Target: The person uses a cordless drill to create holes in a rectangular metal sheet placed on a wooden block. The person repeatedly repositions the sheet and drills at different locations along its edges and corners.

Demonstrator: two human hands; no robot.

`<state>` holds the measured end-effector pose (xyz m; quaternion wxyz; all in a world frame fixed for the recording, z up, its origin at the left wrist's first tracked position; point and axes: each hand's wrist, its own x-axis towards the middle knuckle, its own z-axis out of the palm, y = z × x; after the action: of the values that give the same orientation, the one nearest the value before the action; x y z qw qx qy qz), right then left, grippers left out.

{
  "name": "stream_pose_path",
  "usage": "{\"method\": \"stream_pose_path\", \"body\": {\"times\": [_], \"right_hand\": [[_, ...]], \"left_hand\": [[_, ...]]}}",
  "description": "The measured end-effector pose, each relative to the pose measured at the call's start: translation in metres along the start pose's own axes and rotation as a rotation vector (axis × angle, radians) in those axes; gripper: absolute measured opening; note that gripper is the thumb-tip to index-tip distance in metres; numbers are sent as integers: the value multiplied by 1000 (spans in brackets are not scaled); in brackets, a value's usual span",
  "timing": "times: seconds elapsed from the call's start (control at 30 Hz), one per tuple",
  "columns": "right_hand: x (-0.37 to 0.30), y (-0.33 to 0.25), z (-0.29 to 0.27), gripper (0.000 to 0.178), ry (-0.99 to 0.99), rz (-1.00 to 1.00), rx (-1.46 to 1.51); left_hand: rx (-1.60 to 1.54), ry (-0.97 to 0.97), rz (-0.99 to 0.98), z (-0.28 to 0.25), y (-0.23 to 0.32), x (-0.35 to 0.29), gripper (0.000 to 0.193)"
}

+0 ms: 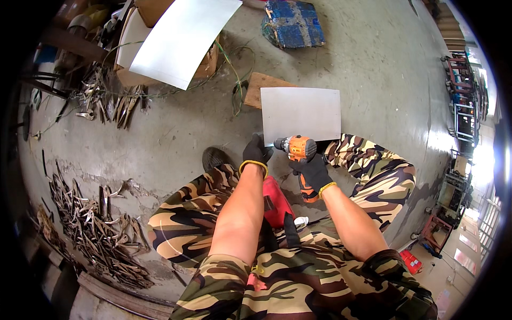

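Note:
My right hand (314,172), in a black glove with a yellow cuff, is wrapped round the grip of an orange and black cordless drill (300,148). The drill lies almost level, its chuck pointing left toward my other hand. At the near left corner of a pale rectangular metal sheet (301,113), my left hand (257,150), gloved the same way, is closed on the edge. The drill's tip is close beside those fingers, and I cannot tell whether it touches the sheet. Part of a wooden board (261,88) shows beyond the sheet's far left corner.
A larger pale sheet (184,40) leans over a cardboard box (208,64) at far left. A blue taped bundle (293,24) sits beyond. Piles of metal tools (101,229) cover the left floor. A green cord (230,61) trails near the board. Something red (277,205) lies between my legs.

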<state>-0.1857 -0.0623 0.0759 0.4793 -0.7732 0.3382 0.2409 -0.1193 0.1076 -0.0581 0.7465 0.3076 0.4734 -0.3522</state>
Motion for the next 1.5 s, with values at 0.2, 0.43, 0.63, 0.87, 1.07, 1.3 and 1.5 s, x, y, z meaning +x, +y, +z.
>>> {"method": "stream_pose_path", "body": {"times": [0.2, 0.43, 0.63, 0.87, 1.07, 1.3, 1.5], "right_hand": [[-5, -13, -5, 23, -21, 30, 177], [-2, -10, -6, 43, 6, -95, -225], [-9, -16, 6, 38, 174, -443, -808], [-9, -47, 3, 38, 88, -166, -751], [-9, -42, 15, 41, 113, -156, -816], [-20, -68, 18, 36, 105, -124, -760], [-21, -44, 22, 36, 175, -180, -694]], "left_hand": [[-6, 6, 16, 1, 2, -5, 38], [40, 48, 144, 1, -6, -5, 30], [552, -61, 622, -4, -22, 10, 28], [-102, -39, 162, 12, -29, 13, 31], [216, 17, 280, 22, -4, -2, 32], [521, 142, 303, 18, 16, 9, 27], [587, 132, 332, 21, 21, -5, 33]]}}
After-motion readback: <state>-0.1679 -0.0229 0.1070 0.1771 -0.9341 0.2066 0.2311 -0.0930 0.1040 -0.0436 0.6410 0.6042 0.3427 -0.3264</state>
